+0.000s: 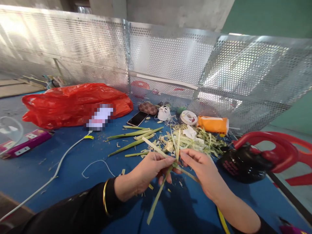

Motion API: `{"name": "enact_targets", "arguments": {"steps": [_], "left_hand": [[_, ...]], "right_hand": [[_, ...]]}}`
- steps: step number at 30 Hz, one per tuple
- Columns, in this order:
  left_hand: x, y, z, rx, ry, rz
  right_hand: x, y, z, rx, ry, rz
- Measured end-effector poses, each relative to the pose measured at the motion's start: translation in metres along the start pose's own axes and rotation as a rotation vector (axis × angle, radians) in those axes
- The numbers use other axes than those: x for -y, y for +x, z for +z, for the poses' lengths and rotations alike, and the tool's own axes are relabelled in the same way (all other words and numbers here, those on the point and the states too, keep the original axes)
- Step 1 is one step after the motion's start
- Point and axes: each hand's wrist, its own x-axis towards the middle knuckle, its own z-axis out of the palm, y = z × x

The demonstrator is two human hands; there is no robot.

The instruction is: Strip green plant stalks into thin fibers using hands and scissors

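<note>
Several pale green leaf strips [157, 198] cross at one spot between my hands, their ends sticking out toward the fence, leftward, rightward and down toward me. My left hand [148, 165] pinches the strips close to the crossing, thumb on top. My right hand [200, 165] is closed on the strip that points up, its thumb and forefinger pressed together. The fingers partly hide the crossing itself. Beyond my left hand, longer green leaf stalks [134, 144] lie on the blue table [80, 201]. A heap of leaf shreds [209, 141] is beyond my right hand.
A red plastic bag [73, 105], a phone [137, 118], a white cable [63, 161] and a purple power strip [29, 141] lie left. A tape roll [188, 117], an orange packet [213, 124] and a black bag [241, 162] by a red chair [287, 156] are right. Perforated metal panels [170, 52] stand behind.
</note>
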Motion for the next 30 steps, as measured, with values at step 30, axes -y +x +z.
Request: {"name": "enact_targets", "arguments": {"steps": [30], "left_hand": [[0.004,-0.003,0.011,0.124,0.337,-0.130]], "right_hand": [[-0.002,-0.009,0.008,0.041,-0.466,-0.394]]}}
